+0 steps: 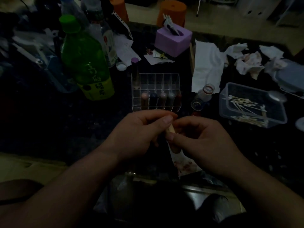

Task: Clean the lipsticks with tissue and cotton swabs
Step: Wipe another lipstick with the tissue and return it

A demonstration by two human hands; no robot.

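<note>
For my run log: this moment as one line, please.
left hand: grips lipstick | right hand: pinches lipstick | organizer: five lipsticks, front row | cotton swabs: in tub

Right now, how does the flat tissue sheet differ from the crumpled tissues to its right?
The flat tissue sheet lies spread open; the crumpled tissues are wadded up. The flat sheet looks mostly clean; the crumpled tissues show reddish stains. The flat sheet sits beside the clear organizer; the crumpled tissues lie beyond the swab tub. Both are white tissue.
</note>
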